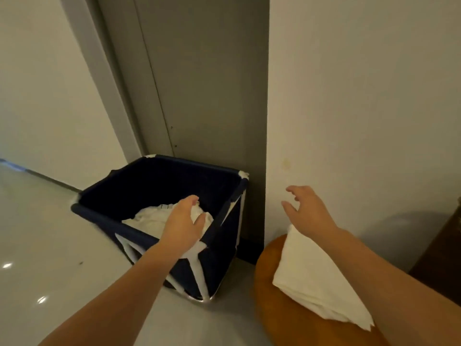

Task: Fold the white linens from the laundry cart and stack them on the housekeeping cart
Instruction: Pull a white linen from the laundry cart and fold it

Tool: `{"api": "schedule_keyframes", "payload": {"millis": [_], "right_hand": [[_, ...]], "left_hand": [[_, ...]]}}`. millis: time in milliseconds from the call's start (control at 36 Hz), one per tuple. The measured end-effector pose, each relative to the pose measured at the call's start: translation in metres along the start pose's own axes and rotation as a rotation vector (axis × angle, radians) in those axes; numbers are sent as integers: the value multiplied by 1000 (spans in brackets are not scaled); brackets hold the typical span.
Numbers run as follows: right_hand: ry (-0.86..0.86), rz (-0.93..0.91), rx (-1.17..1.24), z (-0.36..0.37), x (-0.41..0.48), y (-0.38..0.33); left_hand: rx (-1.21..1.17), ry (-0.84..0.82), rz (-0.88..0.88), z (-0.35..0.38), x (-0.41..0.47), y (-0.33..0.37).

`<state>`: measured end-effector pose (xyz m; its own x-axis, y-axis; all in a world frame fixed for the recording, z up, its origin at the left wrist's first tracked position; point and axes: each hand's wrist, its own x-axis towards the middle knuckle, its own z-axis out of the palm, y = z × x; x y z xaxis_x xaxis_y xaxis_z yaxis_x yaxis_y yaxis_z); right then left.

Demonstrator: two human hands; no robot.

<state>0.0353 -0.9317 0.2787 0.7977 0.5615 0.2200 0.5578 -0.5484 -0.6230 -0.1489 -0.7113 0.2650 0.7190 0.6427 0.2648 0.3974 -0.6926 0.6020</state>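
While right grip [308, 208] spreads empty, left grip [183, 221] clutches linen [149, 217].

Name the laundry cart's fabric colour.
Laundry cart: dark navy blue fabric, white frame tubes; head view.

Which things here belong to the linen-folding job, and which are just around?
Job: navy laundry cart, crumpled white linens in it, left hand gripping them, right hand, folded linen, orange-brown round top under it.
Around: grey door, dark wooden furniture.

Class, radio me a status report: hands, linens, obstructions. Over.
Left hand grips crumpled linen inside navy laundry cart. Right hand open, empty; folded linen lies on brown surface. No obstruction seen.
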Motion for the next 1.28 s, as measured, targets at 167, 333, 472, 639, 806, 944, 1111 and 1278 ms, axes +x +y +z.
{"api": "schedule_keyframes", "payload": {"millis": [167, 333, 472, 639, 806, 944, 1111, 1278], "right_hand": [[-49, -158, -21, 45, 29, -80], [-109, -238, -6, 122, 62, -168], [-163, -275, 34, 193, 82, -231], [-222, -293, 49, 255, 103, -271], [-247, -289, 24, 298, 134, -275], [-268, -251, 21, 328, 167, -260], [-288, -162, 34, 367, 226, -230], [-307, -61, 104, 404, 276, -201]], "left_hand": [[4, 94, -32, -57, 14, -60], [13, 143, -70, -122, 34, -141], [47, 146, -116, -170, 50, -213], [82, 145, -155, -201, 73, -272], [79, 131, -170, -198, 103, -308], [83, 83, -178, -176, 140, -329], [102, 8, -191, -137, 202, -356], [66, -77, -284, -97, 244, -387]]}}
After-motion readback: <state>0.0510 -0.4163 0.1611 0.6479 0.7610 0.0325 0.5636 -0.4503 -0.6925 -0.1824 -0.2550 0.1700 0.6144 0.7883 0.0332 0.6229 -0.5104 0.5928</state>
